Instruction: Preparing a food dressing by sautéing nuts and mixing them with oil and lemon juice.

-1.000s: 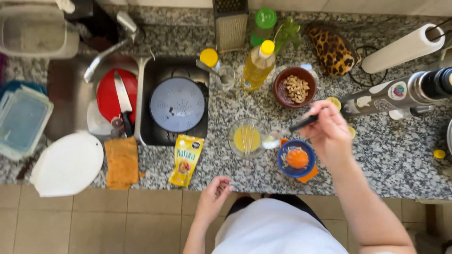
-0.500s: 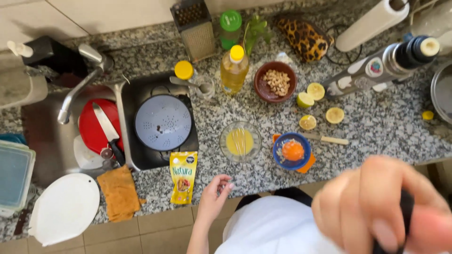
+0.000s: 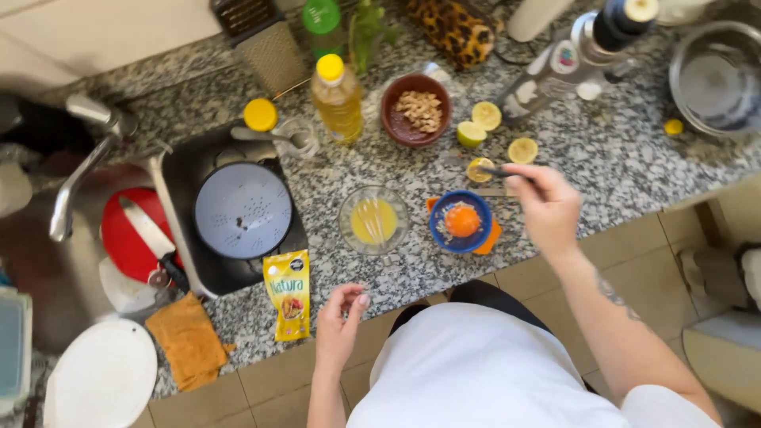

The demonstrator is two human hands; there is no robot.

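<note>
Right hand (image 3: 545, 208) is closed around a thin dark-handled utensil (image 3: 498, 170), its tip over the lemon half (image 3: 479, 169) beside the blue citrus juicer (image 3: 460, 221) on the granite counter (image 3: 618, 158). Left hand (image 3: 339, 323) is loosely curled, holding nothing, at the counter edge near the yellow sachet (image 3: 288, 293). Risks noted: the glass bowl of yellow liquid (image 3: 373, 220) stands just beside the juicer and near the counter edge; a careless sweep of either hand could tip it. The juicer likewise sits near the edge.

Single head view, steeply downward, close above granite counter (image 3: 602, 158) and hands
</note>
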